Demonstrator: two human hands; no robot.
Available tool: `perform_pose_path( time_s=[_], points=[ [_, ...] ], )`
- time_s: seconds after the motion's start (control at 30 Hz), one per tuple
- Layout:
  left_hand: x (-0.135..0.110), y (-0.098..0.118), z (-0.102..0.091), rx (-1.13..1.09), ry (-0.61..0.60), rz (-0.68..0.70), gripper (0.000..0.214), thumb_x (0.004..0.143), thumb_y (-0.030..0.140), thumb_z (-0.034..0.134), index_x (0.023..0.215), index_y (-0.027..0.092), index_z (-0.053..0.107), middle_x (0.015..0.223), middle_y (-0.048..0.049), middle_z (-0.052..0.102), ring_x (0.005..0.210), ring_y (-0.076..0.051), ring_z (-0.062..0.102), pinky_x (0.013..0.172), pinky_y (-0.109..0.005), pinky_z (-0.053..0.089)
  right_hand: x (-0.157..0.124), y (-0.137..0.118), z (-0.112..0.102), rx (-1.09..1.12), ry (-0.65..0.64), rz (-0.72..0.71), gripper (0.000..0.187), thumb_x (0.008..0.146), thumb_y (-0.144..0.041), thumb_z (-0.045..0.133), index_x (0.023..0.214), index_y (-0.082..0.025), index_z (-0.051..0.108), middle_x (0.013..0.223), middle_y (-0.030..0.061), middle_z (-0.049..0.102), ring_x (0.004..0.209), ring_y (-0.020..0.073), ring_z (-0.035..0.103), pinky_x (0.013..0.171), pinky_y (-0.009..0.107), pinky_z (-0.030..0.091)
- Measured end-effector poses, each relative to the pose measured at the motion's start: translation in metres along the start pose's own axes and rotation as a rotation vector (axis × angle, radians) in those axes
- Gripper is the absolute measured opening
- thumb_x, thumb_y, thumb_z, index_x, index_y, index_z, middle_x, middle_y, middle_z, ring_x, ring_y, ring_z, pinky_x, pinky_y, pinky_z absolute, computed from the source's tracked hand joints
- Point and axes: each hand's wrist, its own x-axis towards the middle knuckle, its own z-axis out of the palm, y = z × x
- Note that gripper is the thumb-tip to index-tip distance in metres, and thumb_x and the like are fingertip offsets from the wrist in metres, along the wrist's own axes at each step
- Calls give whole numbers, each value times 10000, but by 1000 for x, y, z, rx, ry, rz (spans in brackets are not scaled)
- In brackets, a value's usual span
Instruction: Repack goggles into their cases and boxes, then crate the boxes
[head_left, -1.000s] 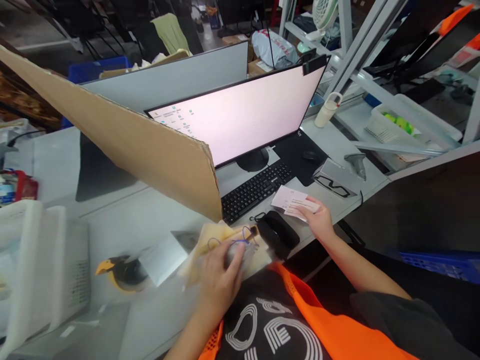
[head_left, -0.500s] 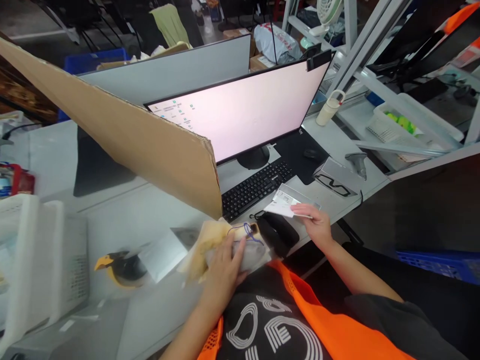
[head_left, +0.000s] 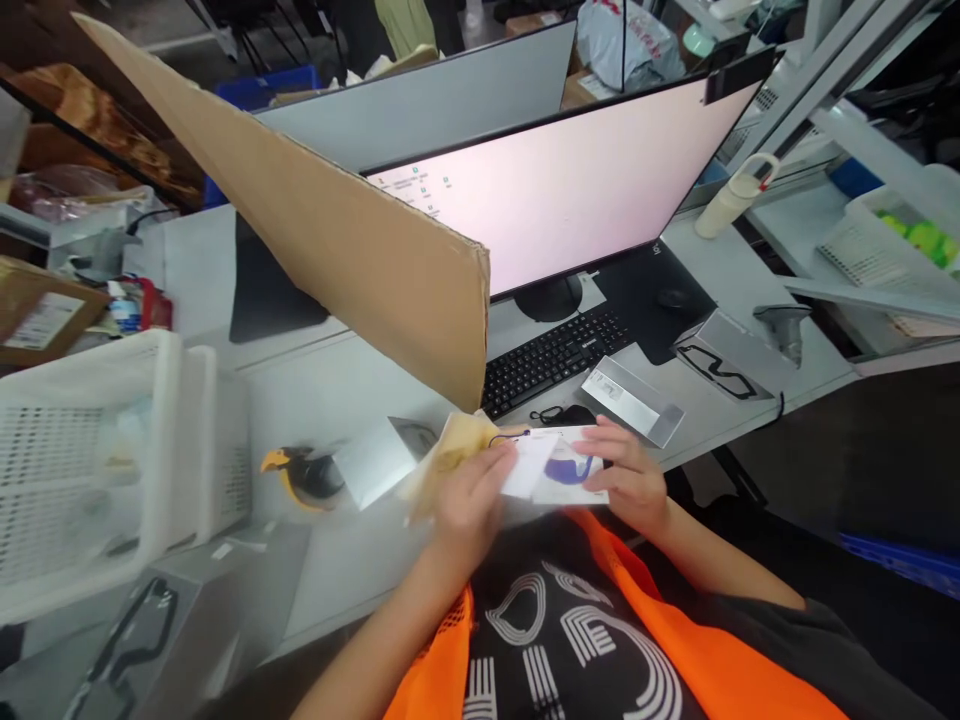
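Observation:
In the head view, my left hand (head_left: 471, 500) is closed on a yellowish wrapped packet (head_left: 448, 450) with a dark blue cord; its contents are hidden. My right hand (head_left: 628, 472) grips a white printed leaflet (head_left: 571, 466) with a blue picture on it. The leaflet's left end lies against the left hand, over part of the packet. Just beyond the right hand rests a silver-grey box (head_left: 634, 400) with a white label. A small dark thing with a cord (head_left: 574, 415) is partly hidden behind the leaflet.
A cardboard panel (head_left: 375, 270) rises left of the monitor (head_left: 570, 180). Further left are a white basket (head_left: 161, 450), a toucan-like figure (head_left: 311, 478) and a silver sheet (head_left: 375, 462). A keyboard (head_left: 555, 360), a glasses-printed box (head_left: 727, 355) and a scanner (head_left: 784, 330) sit beyond my hands.
My right hand has brought the leaflet left and down to the packet in my left hand. The silver-grey box now lies apart from that hand. The view has shifted left.

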Motion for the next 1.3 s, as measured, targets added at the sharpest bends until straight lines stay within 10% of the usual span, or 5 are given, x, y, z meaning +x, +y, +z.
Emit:
perform_pose_path(
  time_s=[0.27, 0.43, 0.87, 1.07, 1.3],
  points=[
    [-13, 9, 0, -381, 281, -815, 608, 933, 352, 658, 1475, 215, 422, 1262, -142, 665, 1134, -244, 666, 928, -384, 559, 4, -2, -8, -92, 87, 187, 318, 880, -233, 692, 569, -292, 714, 1085, 49, 614, 1099, 240, 590, 903, 441, 557],
    [-3, 17, -4, -415, 127, -851, 254, 946, 416, 611, 1067, 216, 710, 1088, -78, 726, 1050, -229, 670, 943, -364, 522, 7, -6, 0, -50, 69, 172, 245, 859, -179, 715, 641, -289, 735, 1108, 48, 593, 1112, 246, 574, 908, 449, 535],
    [-4, 29, 1, -597, 79, -939, 286, 842, 344, 727, 1089, 213, 667, 1084, -63, 713, 1004, -219, 682, 862, -331, 556, 3, -6, 12, -41, -95, 229, 381, 847, -12, 594, 1004, -319, 756, 1409, 37, 520, 1325, 270, 517, 1068, 489, 506],
    [-15, 28, 2, -329, -20, -586, 234, 923, 248, 642, 1156, 245, 660, 1124, -49, 729, 1045, -207, 691, 944, -361, 558, 0, -18, 4, -200, -439, 242, 867, 845, -228, 672, 1588, -247, 225, 1620, 152, 314, 1498, 326, 312, 1196, 594, 339],
    [-29, 29, 18, -399, -171, -463, 566, 947, 229, 625, 1470, 289, 418, 1321, -103, 664, 1134, -226, 692, 947, -393, 590, -18, -24, 23, -336, -351, 227, 918, 800, -369, 717, 1582, -217, 260, 1233, 131, 615, 1102, 296, 601, 959, 479, 528]
  ],
)
